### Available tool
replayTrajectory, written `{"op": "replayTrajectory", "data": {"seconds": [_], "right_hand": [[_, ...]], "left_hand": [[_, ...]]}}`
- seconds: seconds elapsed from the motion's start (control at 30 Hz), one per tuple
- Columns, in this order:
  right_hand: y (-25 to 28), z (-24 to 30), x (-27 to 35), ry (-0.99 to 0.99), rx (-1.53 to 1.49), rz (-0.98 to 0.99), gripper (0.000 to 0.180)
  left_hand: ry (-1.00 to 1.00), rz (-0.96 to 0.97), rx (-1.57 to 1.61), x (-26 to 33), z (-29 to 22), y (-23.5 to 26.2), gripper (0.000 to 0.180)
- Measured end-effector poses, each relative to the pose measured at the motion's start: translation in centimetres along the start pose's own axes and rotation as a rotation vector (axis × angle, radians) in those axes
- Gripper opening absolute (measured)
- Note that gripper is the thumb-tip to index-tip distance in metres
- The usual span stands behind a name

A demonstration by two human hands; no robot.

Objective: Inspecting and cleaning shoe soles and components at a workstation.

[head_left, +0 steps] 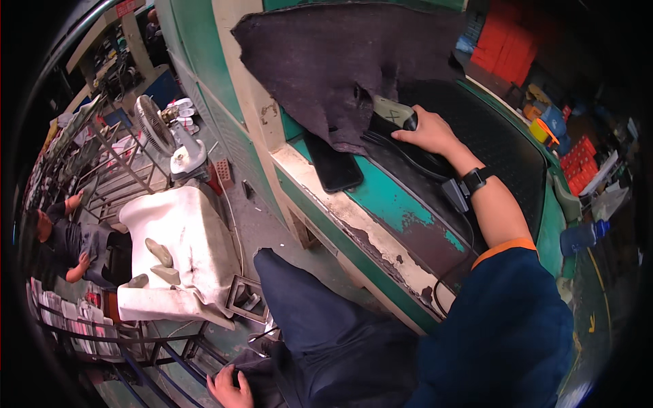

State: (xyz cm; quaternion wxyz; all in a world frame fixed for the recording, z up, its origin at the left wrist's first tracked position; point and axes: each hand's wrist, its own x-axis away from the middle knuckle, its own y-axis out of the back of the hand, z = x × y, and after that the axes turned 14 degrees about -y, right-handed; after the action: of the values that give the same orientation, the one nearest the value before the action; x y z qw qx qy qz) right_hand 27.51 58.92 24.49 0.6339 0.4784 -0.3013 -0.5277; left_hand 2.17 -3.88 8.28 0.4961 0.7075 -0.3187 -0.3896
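Observation:
My right hand [435, 134] reaches onto the green machine bed, with thumb and fingers closed round the black end of a grey-green, rounded piece [389, 112] that looks like a shoe last. A large dark brown leather hide [326, 68] with ragged edges drapes beside it and overlaps its far end. Below the hide's lower edge lies a black phone [335, 170]. Low in the view, my left hand [230, 389] rests by dark cloth at my lap. Its fingers are curled, and what is between them, if anything, is too dark to make out.
A black ridged mat [496, 143] covers the machine bed [401, 197], whose paint is chipped. At the right stands a blue bottle [578, 238]. A white-covered table [183, 231] with several grey-green pieces, a fan [156, 126] and a seated person [75, 238] are to the left.

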Motion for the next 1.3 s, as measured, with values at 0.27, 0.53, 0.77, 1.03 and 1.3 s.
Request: {"op": "replayTrajectory", "data": {"seconds": [0.27, 0.53, 0.77, 1.03, 1.3], "right_hand": [[2.7, -7.7, 7.5, -0.202, -0.183, -0.105, 0.078], [3.2, 7.3, 20.1, 0.022, -1.793, 0.764, 0.068], [-7.8, 21.0, 26.7, -0.071, -1.773, 1.245, 0.066], [-33.2, 21.3, 33.1, -0.812, -1.179, 1.502, 0.031], [-31.9, 24.6, 35.0, -0.486, -0.917, 1.642, 0.013]], "left_hand": [[0.045, -0.009, 0.777, -2.0, -0.8, -2.7, 0.032], [-0.323, 0.058, 1.881, -9.7, -9.9, 2.7, 0.091], [-0.220, 0.126, 2.206, -4.4, -7.7, 4.9, 0.109], [0.856, -0.327, 2.501, 6.9, -5.6, -6.7, 0.048], [0.607, -0.071, 1.611, 5.9, -1.0, -3.4, 0.079]]}}
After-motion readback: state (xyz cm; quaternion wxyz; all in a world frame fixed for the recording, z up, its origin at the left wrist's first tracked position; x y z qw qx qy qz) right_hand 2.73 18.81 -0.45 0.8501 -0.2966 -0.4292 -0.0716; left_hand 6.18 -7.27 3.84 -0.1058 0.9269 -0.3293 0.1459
